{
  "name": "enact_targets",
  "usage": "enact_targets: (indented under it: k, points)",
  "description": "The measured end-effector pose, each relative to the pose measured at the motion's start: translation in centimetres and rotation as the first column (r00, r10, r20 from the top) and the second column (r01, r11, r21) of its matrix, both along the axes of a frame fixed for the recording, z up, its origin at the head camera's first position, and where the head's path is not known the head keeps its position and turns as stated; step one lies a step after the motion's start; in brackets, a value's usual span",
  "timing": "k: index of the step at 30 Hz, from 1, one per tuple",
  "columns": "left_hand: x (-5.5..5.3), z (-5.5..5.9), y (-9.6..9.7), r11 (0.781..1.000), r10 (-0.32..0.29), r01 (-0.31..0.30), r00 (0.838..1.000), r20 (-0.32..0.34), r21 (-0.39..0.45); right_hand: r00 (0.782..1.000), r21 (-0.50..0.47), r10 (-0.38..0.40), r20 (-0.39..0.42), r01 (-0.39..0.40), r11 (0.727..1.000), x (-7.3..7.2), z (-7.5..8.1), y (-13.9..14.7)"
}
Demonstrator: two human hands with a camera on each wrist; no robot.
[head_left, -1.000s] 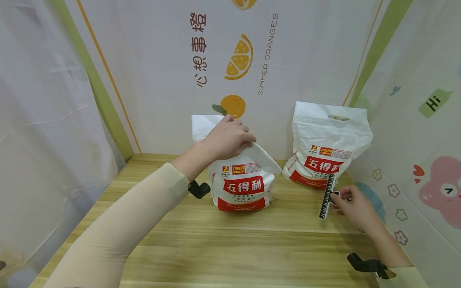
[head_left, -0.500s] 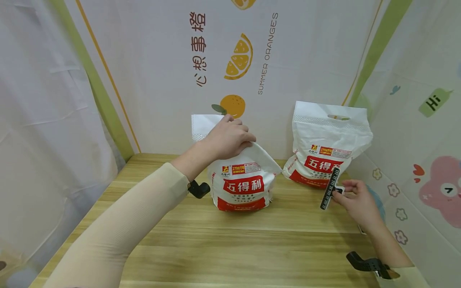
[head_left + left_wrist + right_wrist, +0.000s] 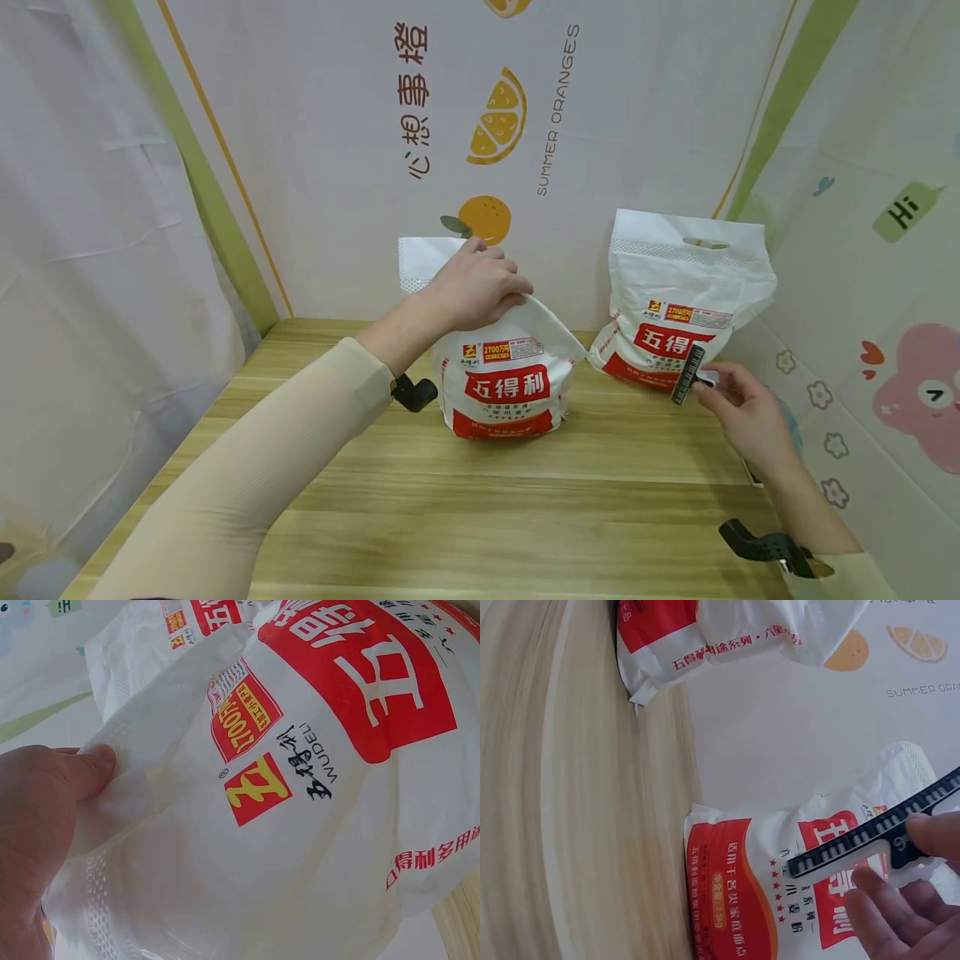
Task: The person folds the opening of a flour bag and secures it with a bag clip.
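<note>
My left hand (image 3: pixel 480 287) grips the folded white top of a flour bag (image 3: pixel 506 396) standing mid-table. In the left wrist view, the thumb (image 3: pixel 97 765) presses on the plastic near the top edge. Off to the right, my right hand (image 3: pixel 750 417) pinches a long clip (image 3: pixel 687 375) patterned like black and white piano keys. The right wrist view shows thumb and fingers at the tab of the clip (image 3: pixel 870 836), its long bar slanting. This clip overlaps a second flour bag (image 3: pixel 675 287) behind it; that bag stands upright, with a handle slot in its top.
A wooden table (image 3: pixel 480 508) lies under everything. Behind it hangs a white curtain (image 3: pixel 315 150) printed with oranges, and a patterned wall covering (image 3: pixel 870 333) runs close along my right arm. A bluish item (image 3: pixel 791 429) is partly hidden behind the right wrist.
My right hand has lifted slightly and moved toward the second bag, and the clip it holds has turned, looking shorter from the head. The left hand and its bag stay put.
</note>
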State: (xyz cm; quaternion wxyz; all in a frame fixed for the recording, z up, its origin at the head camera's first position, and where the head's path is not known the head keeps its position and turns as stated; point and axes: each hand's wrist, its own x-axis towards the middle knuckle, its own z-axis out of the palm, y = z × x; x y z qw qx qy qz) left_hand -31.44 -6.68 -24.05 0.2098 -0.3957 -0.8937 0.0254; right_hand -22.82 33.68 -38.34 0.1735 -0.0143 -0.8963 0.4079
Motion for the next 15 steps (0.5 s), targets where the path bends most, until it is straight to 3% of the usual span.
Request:
enact_targets:
  k: [15]
  points:
    - [0.1, 0.1, 0.0, 1.0, 0.003, -0.003, 1.0, 0.006, -0.007, 0.998, -0.126, -0.036, -0.045, 0.03, 0.992, -0.6, 2.0, -1.5]
